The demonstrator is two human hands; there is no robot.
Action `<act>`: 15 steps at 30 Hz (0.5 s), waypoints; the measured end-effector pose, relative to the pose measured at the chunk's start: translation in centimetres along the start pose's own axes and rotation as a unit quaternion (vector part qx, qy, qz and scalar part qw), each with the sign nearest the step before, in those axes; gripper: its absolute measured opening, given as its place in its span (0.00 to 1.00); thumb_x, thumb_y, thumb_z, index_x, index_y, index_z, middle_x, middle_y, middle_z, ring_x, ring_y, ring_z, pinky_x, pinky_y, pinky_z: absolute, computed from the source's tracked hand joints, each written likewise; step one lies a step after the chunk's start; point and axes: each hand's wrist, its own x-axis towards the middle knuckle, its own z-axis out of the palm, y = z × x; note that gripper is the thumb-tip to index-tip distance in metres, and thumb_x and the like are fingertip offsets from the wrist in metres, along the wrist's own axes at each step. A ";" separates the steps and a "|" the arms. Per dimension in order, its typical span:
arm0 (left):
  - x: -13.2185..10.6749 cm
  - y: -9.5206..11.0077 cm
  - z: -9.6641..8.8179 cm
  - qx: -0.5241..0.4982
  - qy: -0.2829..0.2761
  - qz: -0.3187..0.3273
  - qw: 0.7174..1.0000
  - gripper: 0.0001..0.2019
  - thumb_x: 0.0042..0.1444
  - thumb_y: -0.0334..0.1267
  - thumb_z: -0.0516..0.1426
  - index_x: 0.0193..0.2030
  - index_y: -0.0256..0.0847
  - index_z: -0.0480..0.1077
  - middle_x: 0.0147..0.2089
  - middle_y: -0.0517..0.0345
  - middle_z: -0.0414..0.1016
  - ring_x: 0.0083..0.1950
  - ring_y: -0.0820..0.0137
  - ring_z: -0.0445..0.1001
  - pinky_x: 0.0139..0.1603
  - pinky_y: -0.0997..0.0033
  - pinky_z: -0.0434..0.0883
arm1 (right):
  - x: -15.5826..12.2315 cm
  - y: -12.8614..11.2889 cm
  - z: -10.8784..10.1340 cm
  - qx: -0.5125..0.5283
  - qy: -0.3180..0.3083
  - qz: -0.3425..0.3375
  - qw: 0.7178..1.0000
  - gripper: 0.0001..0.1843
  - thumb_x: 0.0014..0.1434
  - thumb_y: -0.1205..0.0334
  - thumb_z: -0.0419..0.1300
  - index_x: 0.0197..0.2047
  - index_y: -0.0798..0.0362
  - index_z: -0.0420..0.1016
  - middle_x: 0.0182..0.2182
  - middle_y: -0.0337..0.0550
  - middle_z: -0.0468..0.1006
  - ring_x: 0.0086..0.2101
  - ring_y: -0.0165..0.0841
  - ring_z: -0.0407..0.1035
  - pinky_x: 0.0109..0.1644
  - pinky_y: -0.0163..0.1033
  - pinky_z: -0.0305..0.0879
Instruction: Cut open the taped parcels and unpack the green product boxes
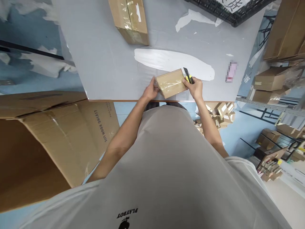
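A small brown cardboard box with shiny clear tape across it is at the table's near edge, slightly tilted. My left hand grips its left end, fingers partly hidden behind the box. At the right end, my right hand is closed around a black and yellow utility knife, blade pointing up and away from me. The thumb of that hand also touches the box's right edge. Just beyond the box lies a long white sheet of paper on the grey table.
A larger taped carton stands at the table's far side, and a black plastic crate at the far right. Torn white paper lies near the crate. A big open carton is on my left. Small boxes lie on the floor.
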 end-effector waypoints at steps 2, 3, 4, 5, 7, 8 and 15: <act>-0.2 0.3 -0.8 0.007 0.015 0.020 1.000 0.33 0.66 0.51 0.68 0.77 0.47 0.79 0.62 0.44 0.90 0.66 0.46 0.87 0.76 0.39 0.78 | -0.1 -0.4 0.3 -0.048 0.010 -0.021 0.999 0.28 0.73 0.34 0.71 0.50 0.55 0.90 0.42 0.48 0.89 0.46 0.45 0.81 0.55 0.47 0.79; -0.4 0.7 -1.6 0.003 0.033 0.038 0.999 0.28 0.67 0.52 0.67 0.71 0.47 0.83 0.63 0.43 0.90 0.67 0.47 0.86 0.77 0.40 0.78 | -0.2 -0.5 0.6 -0.068 0.016 -0.030 0.997 0.28 0.75 0.35 0.69 0.50 0.54 0.90 0.44 0.49 0.89 0.48 0.46 0.81 0.57 0.48 0.79; -0.8 1.3 -2.4 -0.008 0.052 0.057 0.997 0.23 0.69 0.53 0.65 0.66 0.46 0.85 0.64 0.44 0.90 0.67 0.49 0.86 0.77 0.43 0.79 | -0.3 -0.5 0.8 -0.087 0.023 -0.039 0.995 0.27 0.76 0.35 0.68 0.50 0.53 0.89 0.45 0.50 0.89 0.49 0.47 0.81 0.58 0.49 0.78; -1.3 2.0 -3.3 -0.024 0.066 0.073 0.995 0.21 0.71 0.54 0.64 0.62 0.46 0.86 0.64 0.45 0.90 0.67 0.51 0.86 0.76 0.46 0.80 | -0.5 -0.6 1.0 -0.104 0.030 -0.049 0.993 0.27 0.78 0.34 0.66 0.51 0.52 0.88 0.47 0.50 0.89 0.50 0.47 0.81 0.59 0.49 0.78; -2.2 4.1 -5.0 -0.065 0.074 0.095 0.991 0.18 0.74 0.55 0.62 0.57 0.47 0.87 0.61 0.49 0.91 0.63 0.55 0.87 0.71 0.52 0.83 | -0.9 -0.5 1.1 -0.133 0.042 -0.066 0.988 0.28 0.81 0.33 0.62 0.51 0.50 0.87 0.47 0.51 0.88 0.50 0.48 0.80 0.59 0.49 0.77; -2.7 5.3 -5.6 -0.081 0.068 0.099 0.989 0.17 0.75 0.56 0.63 0.54 0.48 0.87 0.58 0.50 0.92 0.61 0.55 0.87 0.68 0.53 0.85 | -1.2 -0.5 1.1 -0.146 0.047 -0.072 0.986 0.29 0.82 0.32 0.60 0.51 0.49 0.86 0.46 0.51 0.87 0.50 0.47 0.80 0.59 0.49 0.77; -4.0 10.7 -7.1 -0.076 0.036 0.116 0.990 0.08 0.65 0.45 0.73 0.45 0.46 0.88 0.49 0.56 0.92 0.51 0.61 0.88 0.57 0.56 0.89 | -6.4 -1.8 1.0 -0.174 0.041 -0.027 0.983 0.35 0.86 0.27 0.48 0.56 0.48 0.80 0.47 0.54 0.87 0.50 0.49 0.82 0.59 0.49 0.77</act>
